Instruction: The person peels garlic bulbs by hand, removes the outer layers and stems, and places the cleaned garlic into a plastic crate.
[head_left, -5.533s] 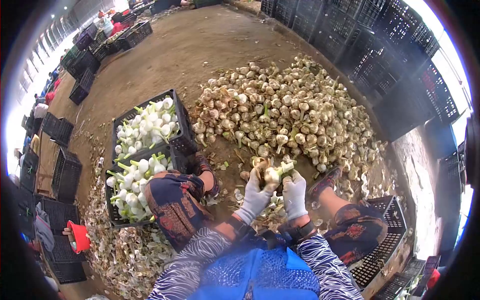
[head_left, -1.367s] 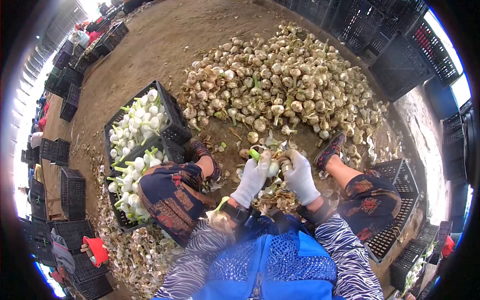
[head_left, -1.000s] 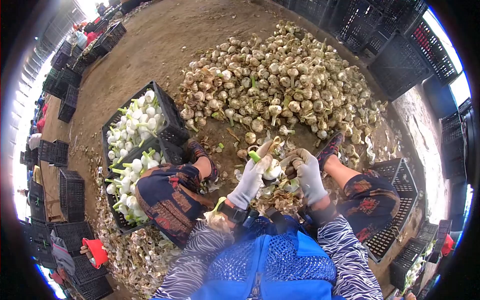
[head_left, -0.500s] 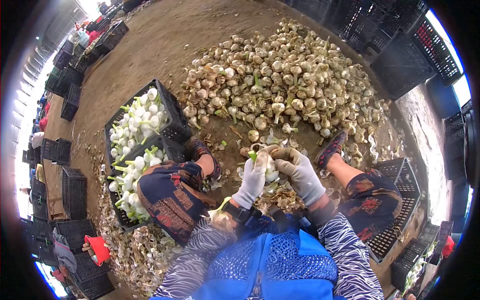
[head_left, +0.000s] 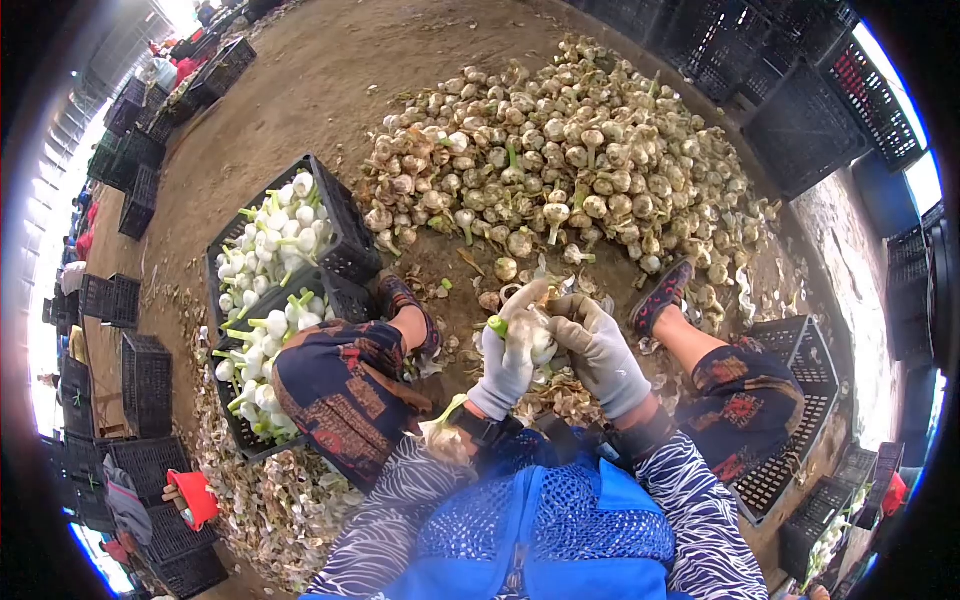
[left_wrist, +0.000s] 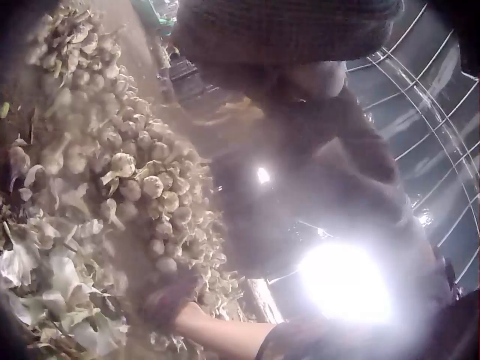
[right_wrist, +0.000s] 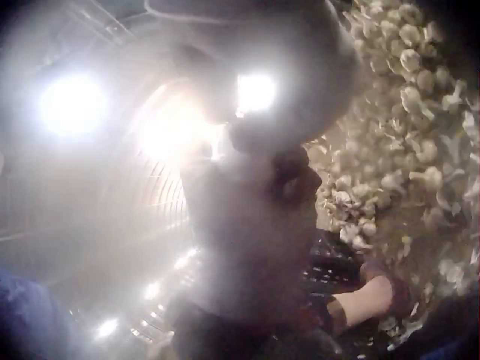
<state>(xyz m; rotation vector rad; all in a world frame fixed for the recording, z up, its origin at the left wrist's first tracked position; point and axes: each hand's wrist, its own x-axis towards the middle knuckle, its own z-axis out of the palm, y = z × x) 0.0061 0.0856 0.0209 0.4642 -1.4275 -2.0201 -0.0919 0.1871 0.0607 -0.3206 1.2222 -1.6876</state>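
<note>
In the head view my gloved left hand [head_left: 507, 365] grips a white garlic bulb [head_left: 543, 347] whose green stem end [head_left: 497, 325] sticks out on its left side. My gloved right hand [head_left: 602, 358] is at the bulb's right side, thumb and fingers bent against its skin. A loose garlic head with a stem [head_left: 443, 438] lies on my left forearm near the wrist strap. Below the hands are peeled skins [head_left: 560, 398]. Both wrist views are hazy with glare, and the held bulb is not clear in them.
A large heap of unpeeled garlic [head_left: 560, 160] lies ahead. Two black crates [head_left: 345, 235] with white trimmed bulbs stand at my left, beside scattered skins [head_left: 285, 510]. Another black crate [head_left: 800, 400] is by my right leg. Stacked crates [head_left: 810, 130] line the right side.
Since the oldest frame, a garlic head has come to lie on my left forearm and the view has shifted. Lately my fingers have shifted around the bulb, its stem turning slightly left.
</note>
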